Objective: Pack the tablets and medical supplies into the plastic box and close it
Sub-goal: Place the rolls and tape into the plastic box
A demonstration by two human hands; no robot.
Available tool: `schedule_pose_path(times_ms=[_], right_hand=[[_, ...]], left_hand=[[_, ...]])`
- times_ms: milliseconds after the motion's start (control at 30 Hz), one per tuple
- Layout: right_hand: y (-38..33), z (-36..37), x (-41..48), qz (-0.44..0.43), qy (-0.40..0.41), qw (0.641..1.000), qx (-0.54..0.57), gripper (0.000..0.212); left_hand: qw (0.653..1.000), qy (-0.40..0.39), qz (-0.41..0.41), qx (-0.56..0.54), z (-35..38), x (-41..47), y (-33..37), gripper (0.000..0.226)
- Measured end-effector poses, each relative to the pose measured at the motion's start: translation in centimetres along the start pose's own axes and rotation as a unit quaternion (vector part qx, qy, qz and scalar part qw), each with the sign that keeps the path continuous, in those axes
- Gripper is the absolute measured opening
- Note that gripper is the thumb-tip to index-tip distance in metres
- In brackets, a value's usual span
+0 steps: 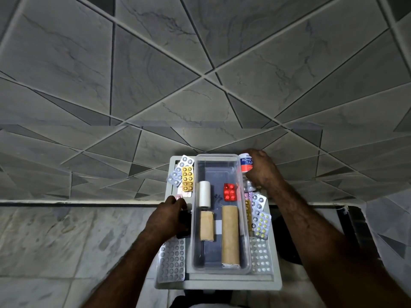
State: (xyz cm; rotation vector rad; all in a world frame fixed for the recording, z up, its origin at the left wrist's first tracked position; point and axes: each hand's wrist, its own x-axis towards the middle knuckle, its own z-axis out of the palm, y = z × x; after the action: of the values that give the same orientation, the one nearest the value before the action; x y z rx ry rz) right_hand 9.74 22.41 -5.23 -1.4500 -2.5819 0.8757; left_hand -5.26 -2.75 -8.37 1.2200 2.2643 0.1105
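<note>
A clear plastic box (219, 157) stands open on a grey tray (219, 284). Inside it lie a white roll (204, 194), a short brown roll (207, 225), a long brown roll (230, 234) and a red blister pack (230, 192). My right hand (260, 167) grips an adhesive tape box (246, 163) just right of the plastic box's far corner. My left hand (169, 215) rests left of the plastic box, its fingers closed on a small pink-white strip (178, 197) with a dark object (184, 223) under the palm. Blister packs lie on both sides.
Left of the box lie a silver strip (181, 170), a yellow-orange strip (187, 178) and a large silver blister sheet (172, 261). At its right lie more strips (262, 222) and a white-pill sheet (261, 255). A tiled wall rises behind the tray.
</note>
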Motion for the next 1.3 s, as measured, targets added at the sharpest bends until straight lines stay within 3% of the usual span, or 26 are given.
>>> schedule_pose_path(times_ms=[267, 533, 667, 967, 1300], right_hand=[[0.0, -1.9, -1.5, -0.01, 0.082, 0.996, 0.042, 0.067], [-2.1, -2.0, -3.1, -0.075, 0.051, 0.994, 0.056, 0.073], [-3.0, -1.3, -3.1, -0.103, 0.02, 0.994, 0.013, 0.074], [-3.7, 1.7, -1.8, -0.061, -0.05, 0.99, -0.12, 0.077], [-3.4, 2.5, -1.2, -0.042, -0.077, 0.991, -0.105, 0.08]], left_hand=[[0.999, 0.019, -0.032, -0.02, 0.3, 0.1, 0.3, 0.056], [0.992, 0.036, -0.066, -0.1, 0.1, 0.6, -0.1, 0.052], [0.972, 0.023, -0.107, -0.208, -0.8, 0.6, -0.5, 0.03], [0.933, 0.048, -0.124, -0.334, -3.2, -0.8, -1.5, 0.012], [0.916, 0.168, -0.072, -0.356, -9.2, 0.4, 0.6, 0.015]])
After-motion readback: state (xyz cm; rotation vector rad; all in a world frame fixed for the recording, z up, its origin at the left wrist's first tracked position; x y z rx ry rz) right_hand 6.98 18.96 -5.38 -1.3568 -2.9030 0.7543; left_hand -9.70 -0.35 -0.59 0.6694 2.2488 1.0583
